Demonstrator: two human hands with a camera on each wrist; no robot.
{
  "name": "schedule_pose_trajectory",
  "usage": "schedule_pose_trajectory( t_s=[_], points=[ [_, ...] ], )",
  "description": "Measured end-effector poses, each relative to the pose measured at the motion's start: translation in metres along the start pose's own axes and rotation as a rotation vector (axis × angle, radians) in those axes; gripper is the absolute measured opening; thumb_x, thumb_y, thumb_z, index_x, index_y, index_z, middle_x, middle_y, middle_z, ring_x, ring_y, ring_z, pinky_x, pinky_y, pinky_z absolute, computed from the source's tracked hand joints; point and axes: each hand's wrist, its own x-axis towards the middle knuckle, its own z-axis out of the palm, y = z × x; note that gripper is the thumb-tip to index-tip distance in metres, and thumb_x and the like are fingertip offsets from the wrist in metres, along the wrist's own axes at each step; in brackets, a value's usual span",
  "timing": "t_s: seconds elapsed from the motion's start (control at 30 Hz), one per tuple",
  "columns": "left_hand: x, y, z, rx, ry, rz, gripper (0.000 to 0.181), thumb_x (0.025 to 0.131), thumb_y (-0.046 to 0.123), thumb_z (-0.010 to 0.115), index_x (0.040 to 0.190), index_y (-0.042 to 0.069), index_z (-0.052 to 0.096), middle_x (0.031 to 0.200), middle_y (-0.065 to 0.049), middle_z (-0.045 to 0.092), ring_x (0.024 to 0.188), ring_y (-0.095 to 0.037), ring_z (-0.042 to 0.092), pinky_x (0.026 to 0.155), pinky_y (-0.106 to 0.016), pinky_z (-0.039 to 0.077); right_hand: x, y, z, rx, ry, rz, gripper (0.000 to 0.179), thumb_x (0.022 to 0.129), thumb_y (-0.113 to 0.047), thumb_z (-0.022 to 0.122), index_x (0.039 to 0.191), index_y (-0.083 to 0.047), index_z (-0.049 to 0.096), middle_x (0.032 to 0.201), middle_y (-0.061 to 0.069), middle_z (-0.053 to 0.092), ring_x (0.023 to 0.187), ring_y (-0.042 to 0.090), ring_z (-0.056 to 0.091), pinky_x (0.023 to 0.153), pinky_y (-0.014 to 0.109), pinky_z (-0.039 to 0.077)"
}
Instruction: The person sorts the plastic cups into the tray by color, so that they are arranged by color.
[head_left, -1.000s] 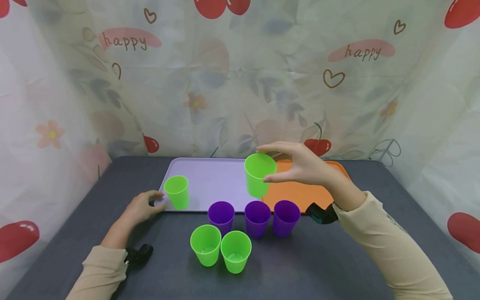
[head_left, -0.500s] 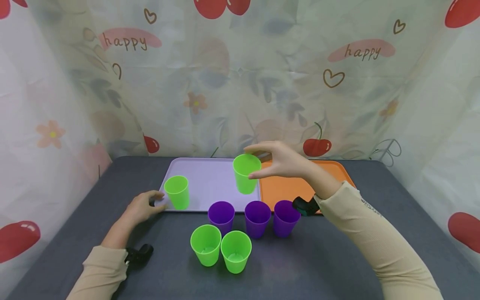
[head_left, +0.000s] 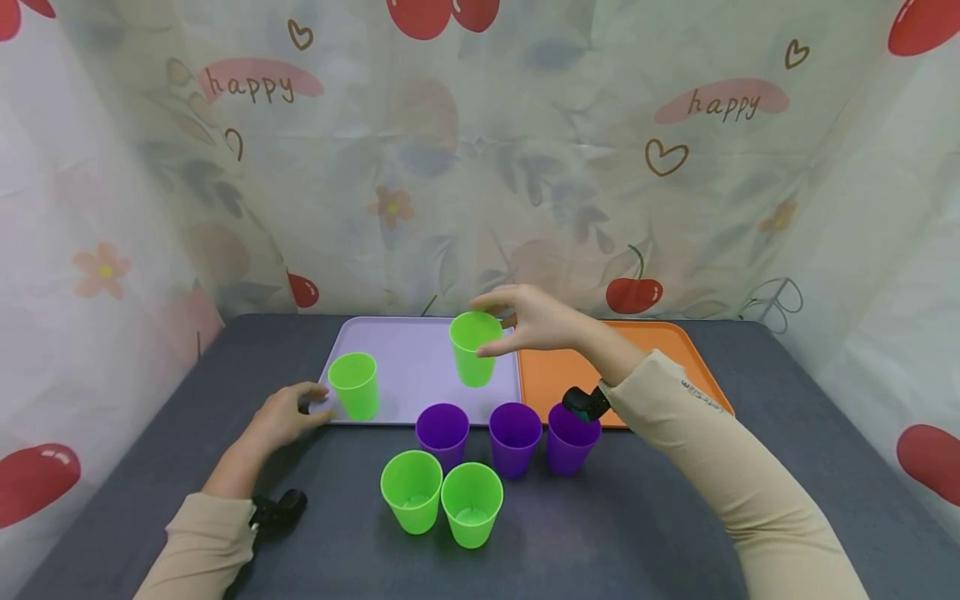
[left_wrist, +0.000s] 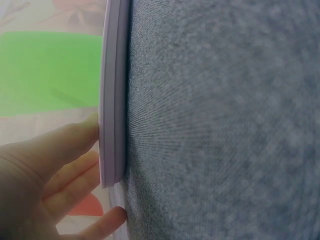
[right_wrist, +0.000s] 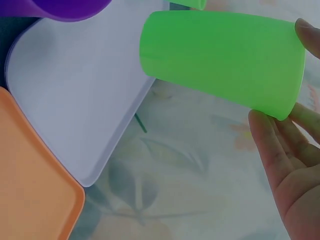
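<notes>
backdrop: pale fabric point(head_left: 480, 117), printed cherries point(head_left: 634, 295), hearts point(head_left: 300, 34) | furniture: dark grey table point(head_left: 637, 533) | light: brighter at sides

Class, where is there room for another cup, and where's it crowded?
Free: lilac tray between its green cup and the held cup; orange tray left of the sleeve; table between the purple cups and sleeve. Crowded: mid-table, two green cups before three purple.
</notes>
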Motion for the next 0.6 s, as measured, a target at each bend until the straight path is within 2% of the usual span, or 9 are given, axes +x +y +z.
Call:
schedule_pose_trajectory(
  t_s=[0.4, 0.6],
  points=[
    [0.001, 0.0, 0.0, 0.006, -0.004, 0.001, 0.049, 0.085, 0.027, 0.066, 0.121, -0.005, 0.056, 0.12, -0.026, 0.059, 0.112, -0.044, 0.052, 0.089, -0.056, 0.041, 0.017, 0.005, 0.012, -0.022, -0.053, -0.009, 0.061, 0.075, -0.018, 0.077, 0.127, 0.002, 0.053, 0.126, 0.015, 0.058, 0.111, 0.027, 0.057, 0.087, 0.031, 0.053],
    [0.001, 0.0, 0.0, 0.004, -0.002, -0.002, 0.049, 0.085, 0.027, 0.066, 0.121, -0.005, 0.056, 0.12, -0.026, 0.059, 0.112, -0.044, 0.052, 0.09, -0.056, 0.041, 0.025, 0.007, 0.021, -0.026, -0.08, 0.014, 0.062, 0.075, -0.02, 0.077, 0.127, 0.001, 0.053, 0.126, 0.015, 0.057, 0.112, 0.026, 0.056, 0.089, 0.033, 0.052]
  ],
)
